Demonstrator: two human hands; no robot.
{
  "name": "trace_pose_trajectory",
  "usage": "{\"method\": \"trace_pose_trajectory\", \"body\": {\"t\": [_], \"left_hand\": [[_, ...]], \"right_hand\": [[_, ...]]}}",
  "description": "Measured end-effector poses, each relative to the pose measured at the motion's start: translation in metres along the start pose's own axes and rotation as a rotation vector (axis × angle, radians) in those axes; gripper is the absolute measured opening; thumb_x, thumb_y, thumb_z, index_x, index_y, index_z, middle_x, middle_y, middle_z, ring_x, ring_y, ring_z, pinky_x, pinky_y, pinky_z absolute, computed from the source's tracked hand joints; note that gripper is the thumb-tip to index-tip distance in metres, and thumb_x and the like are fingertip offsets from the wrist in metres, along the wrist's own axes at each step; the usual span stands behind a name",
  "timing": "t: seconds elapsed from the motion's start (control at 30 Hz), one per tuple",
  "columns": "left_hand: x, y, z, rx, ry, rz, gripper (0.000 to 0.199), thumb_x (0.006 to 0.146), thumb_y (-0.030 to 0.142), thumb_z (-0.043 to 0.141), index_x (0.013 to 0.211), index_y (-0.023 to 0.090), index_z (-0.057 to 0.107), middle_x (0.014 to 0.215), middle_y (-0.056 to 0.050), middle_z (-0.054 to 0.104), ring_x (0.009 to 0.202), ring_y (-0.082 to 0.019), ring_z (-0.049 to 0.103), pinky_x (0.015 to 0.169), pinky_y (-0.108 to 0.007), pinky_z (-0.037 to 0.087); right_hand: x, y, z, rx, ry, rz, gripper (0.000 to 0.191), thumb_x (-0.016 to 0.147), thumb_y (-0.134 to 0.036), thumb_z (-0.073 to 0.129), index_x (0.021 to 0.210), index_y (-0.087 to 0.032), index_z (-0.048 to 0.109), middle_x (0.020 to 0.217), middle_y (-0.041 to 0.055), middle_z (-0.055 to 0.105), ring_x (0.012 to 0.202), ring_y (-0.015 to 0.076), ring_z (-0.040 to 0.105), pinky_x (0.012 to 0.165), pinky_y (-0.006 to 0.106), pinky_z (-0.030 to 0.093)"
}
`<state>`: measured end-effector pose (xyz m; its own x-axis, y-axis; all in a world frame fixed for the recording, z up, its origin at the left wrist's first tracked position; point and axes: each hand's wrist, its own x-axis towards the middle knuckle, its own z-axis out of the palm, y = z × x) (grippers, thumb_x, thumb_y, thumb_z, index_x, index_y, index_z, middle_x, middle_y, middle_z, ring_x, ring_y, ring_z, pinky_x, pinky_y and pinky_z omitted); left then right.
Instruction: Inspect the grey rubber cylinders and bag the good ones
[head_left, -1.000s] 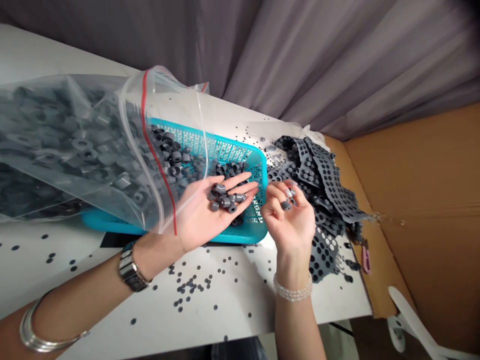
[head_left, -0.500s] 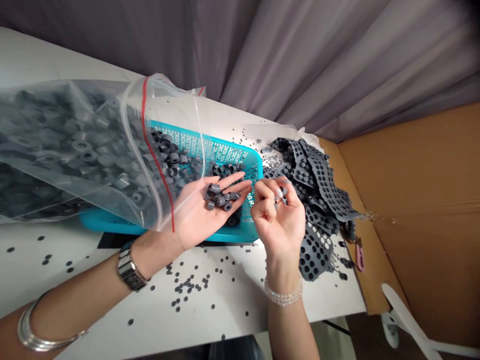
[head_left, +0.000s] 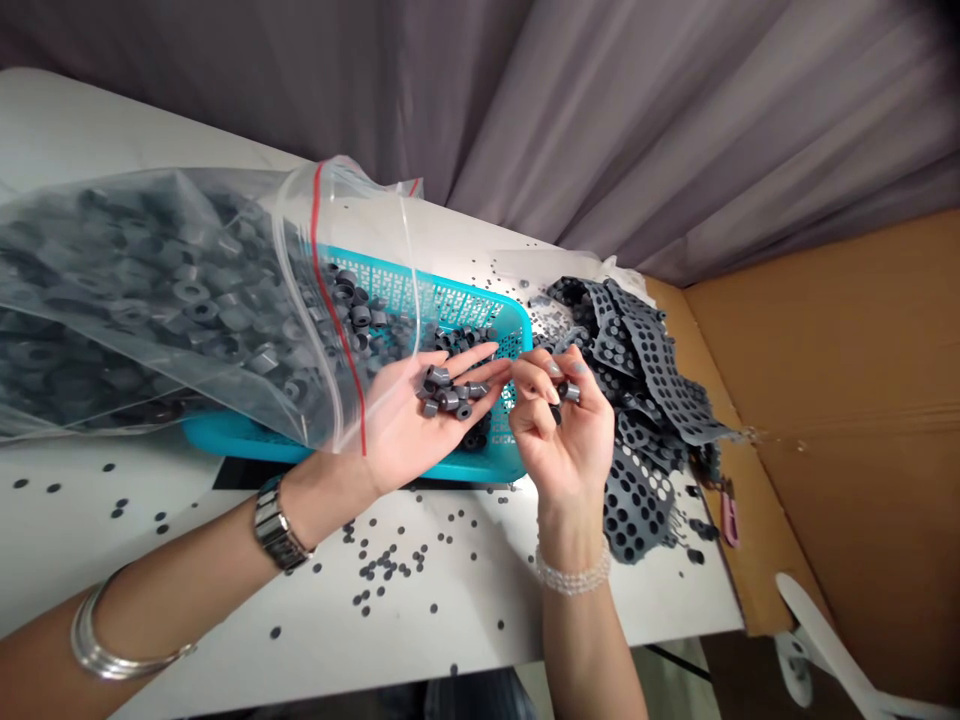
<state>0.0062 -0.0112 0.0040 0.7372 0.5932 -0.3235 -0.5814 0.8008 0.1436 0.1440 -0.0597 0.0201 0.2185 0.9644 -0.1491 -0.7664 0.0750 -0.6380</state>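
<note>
presently, in the head view, the left hand lies palm up over the basket, its fingers spread nearly straight and slightly apart. a loose cluster of small grey rings rests on the palm and finger bases, unclasped. the right hand is just beside it, toward the worktop's right edge, its fingers curled in toward the palm around one grey ring; a second dark piece shows by the thumb, partly hidden, and its form cannot be told.

the turquoise basket sits on the worktop between its far and near edges. further rings lie in the basket near its right end. a clear zip bag with a red strip, full of similar rings, covers the basket's left part; its transparent lip overlaps the heel of the left hand. for the rings near the bag's mouth, it cannot be told whether they lie in bag or basket.

perforated grey sheets are heaped along the worktop's right edge, well apart from the bag. small dark discs are scattered between the basket and the near edge. a pink-handled tool lies on cardboard near the worktop's near right corner.
</note>
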Motion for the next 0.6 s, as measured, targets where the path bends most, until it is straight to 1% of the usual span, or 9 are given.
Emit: {"method": "trace_pose_trajectory", "body": {"t": [0.07, 0.13, 0.2, 0.27, 0.33, 0.37, 0.47, 0.53, 0.6], "left_hand": [[0.000, 0.000, 0.000, -0.007, 0.005, -0.001, 0.051, 0.089, 0.017, 0.041, 0.136, -0.002, 0.043, 0.117, -0.020, 0.067, 0.117, -0.023, 0.060, 0.104, -0.034, 0.045], [0.000, 0.000, -0.001, -0.017, 0.017, 0.009, 0.051, 0.089, 0.017, 0.041, 0.136, -0.002, 0.044, 0.113, -0.019, 0.069, 0.114, -0.023, 0.062, 0.103, -0.035, 0.046], [0.000, 0.000, -0.001, -0.017, 0.032, 0.018, 0.050, 0.089, 0.017, 0.041, 0.136, 0.000, 0.045, 0.106, -0.017, 0.071, 0.106, -0.022, 0.065, 0.100, -0.035, 0.048], [0.000, 0.001, -0.002, 0.008, 0.041, 0.010, 0.050, 0.089, 0.018, 0.042, 0.136, 0.003, 0.047, 0.102, -0.014, 0.072, 0.099, -0.020, 0.067, 0.096, -0.033, 0.050], [0.000, 0.002, -0.001, 0.050, 0.050, -0.010, 0.050, 0.088, 0.020, 0.044, 0.136, 0.005, 0.048, 0.102, -0.013, 0.072, 0.098, -0.020, 0.066, 0.095, -0.032, 0.050], [0.000, 0.002, -0.001, 0.069, 0.055, -0.021, 0.051, 0.088, 0.021, 0.044, 0.137, 0.006, 0.048, 0.105, -0.013, 0.071, 0.101, -0.020, 0.065, 0.095, -0.031, 0.049], [0.000, 0.003, 0.002, 0.093, 0.055, -0.046, 0.054, 0.088, 0.024, 0.044, 0.139, 0.006, 0.045, 0.115, -0.015, 0.068, 0.112, -0.021, 0.061, 0.099, -0.031, 0.046], [0.000, 0.003, 0.002, 0.083, 0.034, -0.044, 0.054, 0.089, 0.024, 0.044, 0.140, 0.005, 0.044, 0.118, -0.016, 0.067, 0.113, -0.021, 0.060, 0.099, -0.030, 0.045], [0.001, 0.002, 0.002, 0.066, 0.022, -0.034, 0.053, 0.089, 0.023, 0.043, 0.138, 0.003, 0.045, 0.115, -0.017, 0.068, 0.108, -0.022, 0.063, 0.096, -0.030, 0.048]], "right_hand": [[-0.001, -0.004, -0.002, -0.196, 0.011, 0.002, 0.017, 0.087, -0.030, 0.059, 0.073, -0.020, 0.060, 0.069, -0.0022, 0.041, 0.051, 0.0081, 0.024, 0.033, 0.016, 0.014], [-0.004, -0.007, -0.004, -0.479, 0.018, -0.021, 0.013, 0.085, -0.032, 0.060, 0.086, -0.021, 0.068, 0.064, -0.0040, 0.039, 0.049, 0.0081, 0.021, 0.036, 0.019, 0.014], [-0.007, -0.008, -0.005, -0.786, 0.012, -0.073, 0.018, 0.085, -0.032, 0.062, 0.096, -0.022, 0.071, 0.058, -0.0055, 0.037, 0.048, 0.0081, 0.022, 0.041, 0.022, 0.018], [-0.010, -0.008, -0.004, -1.065, -0.022, -0.130, 0.022, 0.083, -0.032, 0.064, 0.101, -0.021, 0.073, 0.057, -0.0052, 0.040, 0.050, 0.0089, 0.028, 0.046, 0.023, 0.024], [-0.013, -0.007, -0.002, -1.291, -0.076, -0.162, 0.026, 0.082, -0.030, 0.065, 0.105, -0.022, 0.073, 0.058, -0.0050, 0.041, 0.053, 0.0098, 0.032, 0.051, 0.025, 0.029], [-0.014, -0.006, 0.000, -1.377, -0.102, -0.165, 0.027, 0.082, -0.028, 0.065, 0.108, -0.023, 0.072, 0.057, -0.0057, 0.038, 0.054, 0.0099, 0.032, 0.053, 0.025, 0.029], [-0.014, -0.003, 0.002, -1.508, -0.129, -0.145, 0.026, 0.084, -0.024, 0.062, 0.107, -0.023, 0.072, 0.055, -0.0072, 0.031, 0.051, 0.0094, 0.029, 0.054, 0.026, 0.029], [-0.013, -0.003, 0.001, -1.491, -0.112, -0.151, 0.020, 0.084, -0.024, 0.062, 0.100, -0.021, 0.073, 0.056, -0.0068, 0.034, 0.052, 0.0093, 0.030, 0.054, 0.026, 0.029], [-0.011, -0.004, -0.002, -1.402, -0.094, -0.153, 0.016, 0.083, -0.025, 0.063, 0.095, -0.020, 0.073, 0.058, -0.0062, 0.038, 0.054, 0.0095, 0.032, 0.054, 0.025, 0.029]]}}
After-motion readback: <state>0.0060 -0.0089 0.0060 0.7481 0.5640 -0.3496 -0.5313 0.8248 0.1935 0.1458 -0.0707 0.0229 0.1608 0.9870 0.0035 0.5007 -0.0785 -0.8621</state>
